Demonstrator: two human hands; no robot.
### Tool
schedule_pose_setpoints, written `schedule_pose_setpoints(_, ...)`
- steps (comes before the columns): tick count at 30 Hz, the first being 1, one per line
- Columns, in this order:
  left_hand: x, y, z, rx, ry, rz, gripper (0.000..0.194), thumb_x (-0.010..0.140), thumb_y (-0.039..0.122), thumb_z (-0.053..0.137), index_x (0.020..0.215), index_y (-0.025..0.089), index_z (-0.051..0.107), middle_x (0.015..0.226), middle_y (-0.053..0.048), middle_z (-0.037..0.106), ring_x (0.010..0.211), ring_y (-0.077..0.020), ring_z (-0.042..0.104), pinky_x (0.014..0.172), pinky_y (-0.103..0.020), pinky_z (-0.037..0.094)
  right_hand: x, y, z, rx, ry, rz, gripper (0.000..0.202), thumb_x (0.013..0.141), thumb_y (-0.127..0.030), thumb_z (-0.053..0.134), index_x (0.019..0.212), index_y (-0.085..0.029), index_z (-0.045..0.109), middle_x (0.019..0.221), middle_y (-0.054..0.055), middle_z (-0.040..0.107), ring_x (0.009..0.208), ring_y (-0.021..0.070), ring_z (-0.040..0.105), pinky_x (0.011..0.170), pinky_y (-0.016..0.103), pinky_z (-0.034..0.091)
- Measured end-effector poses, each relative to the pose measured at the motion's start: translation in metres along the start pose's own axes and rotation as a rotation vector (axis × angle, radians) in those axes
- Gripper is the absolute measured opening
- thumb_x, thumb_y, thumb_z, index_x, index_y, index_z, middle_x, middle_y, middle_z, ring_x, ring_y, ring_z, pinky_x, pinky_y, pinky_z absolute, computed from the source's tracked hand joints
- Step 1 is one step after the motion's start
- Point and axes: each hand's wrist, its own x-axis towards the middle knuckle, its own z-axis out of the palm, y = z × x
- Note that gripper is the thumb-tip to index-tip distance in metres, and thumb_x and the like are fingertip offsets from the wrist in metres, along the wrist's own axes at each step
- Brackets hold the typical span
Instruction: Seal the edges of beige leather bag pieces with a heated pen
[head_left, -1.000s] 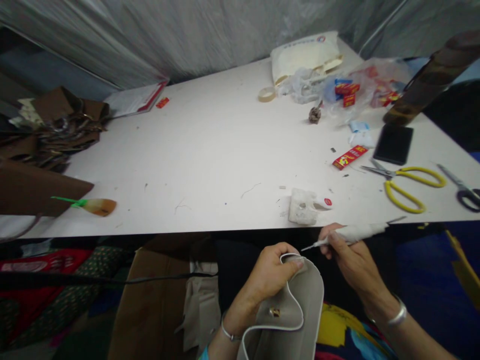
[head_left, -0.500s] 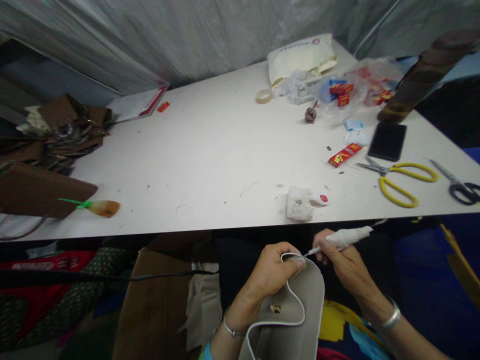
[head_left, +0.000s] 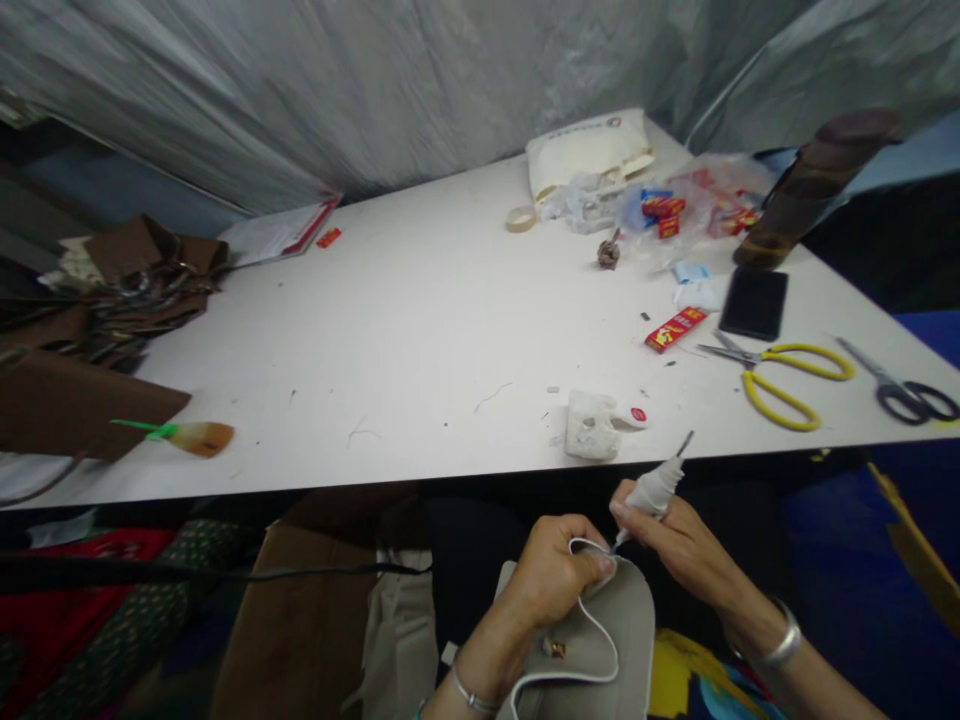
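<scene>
A grey bag piece (head_left: 634,625) with white edging and a small gold fitting (head_left: 554,649) lies at the lower middle, below the table edge. My left hand (head_left: 559,570) pinches its upper rim, thumb on the inner side. My right hand (head_left: 667,535) is closed around a tool wrapped in white material (head_left: 654,490). One thin end of the tool points down to the rim beside my left thumb, and a dark rod sticks up from the other end. Whether the lower tip touches the rim is hard to tell.
On the white table (head_left: 390,330) are a white block (head_left: 591,428), yellow-handled scissors (head_left: 784,385), black-handled scissors (head_left: 904,395), a phone (head_left: 754,303) and a dark bottle (head_left: 817,185). Brown bag pieces (head_left: 90,400) and a brush (head_left: 196,438) lie left. A cardboard box (head_left: 277,620) stands below.
The wrapped tool has tilted more upright in my right hand, its upper end swinging left. Both hands and the grey piece sit slightly lower in view; the table scene has shifted down.
</scene>
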Motion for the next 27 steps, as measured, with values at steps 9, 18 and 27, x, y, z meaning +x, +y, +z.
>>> schedule_pose_setpoints(9,0.003,-0.002,-0.008,0.019,0.03,-0.011,0.01,0.064,0.022,0.068,0.071,0.015,0.067,0.064,0.001,0.057,0.061,-0.0127,0.045,0.06,-0.026,0.034,0.01,-0.002,0.0,0.042,0.349,-0.21,0.042,0.107,-0.049,0.06,0.077,-0.02,0.059,0.066,-0.003,0.05,0.061,0.0145,0.047,0.058,0.028,0.038)
schedule_pose_setpoints(18,-0.003,-0.019,-0.036,0.017,0.246,0.037,0.019,0.078,0.03,0.068,0.086,0.013,0.072,0.074,-0.003,0.065,0.071,-0.0171,0.055,0.069,-0.027,0.042,0.018,-0.004,-0.004,-0.242,0.636,-0.381,0.013,0.106,-0.037,0.066,0.106,-0.025,0.07,0.093,0.001,0.067,0.08,0.0186,0.064,0.078,0.031,0.052)
schedule_pose_setpoints(27,-0.007,-0.032,-0.045,-0.342,0.327,0.035,0.026,0.066,0.033,0.082,0.075,0.015,0.066,0.068,0.0,0.061,0.065,-0.0132,0.052,0.064,-0.024,0.04,0.03,-0.011,0.0,-0.327,0.582,-0.434,0.013,0.105,-0.037,0.066,0.102,-0.024,0.07,0.095,0.003,0.07,0.084,0.0214,0.067,0.079,0.034,0.054)
